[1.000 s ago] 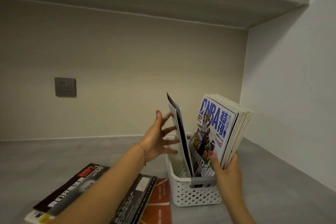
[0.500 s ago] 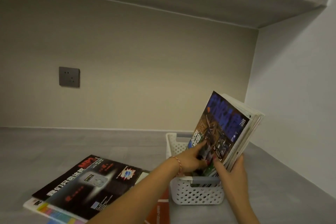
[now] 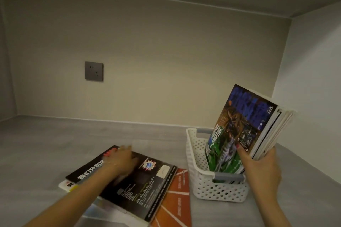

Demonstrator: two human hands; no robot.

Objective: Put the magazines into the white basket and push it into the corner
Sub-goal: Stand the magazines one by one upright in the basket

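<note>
near: our left hand (image 3: 122, 158) lies flat, blurred, on flat glossy magazines (image 3: 140, 177) left to load | mid: right hand (image 3: 258, 162) grips upright magazine stack (image 3: 245, 131) inside white perforated plastic basket (image 3: 206, 188) (partly loaded) | far: corner push pending

One white basket (image 3: 217, 188), two hands (image 3: 123, 158) (image 3: 262, 169), one wall socket (image 3: 94, 71), several magazines (image 3: 140, 180)
</note>
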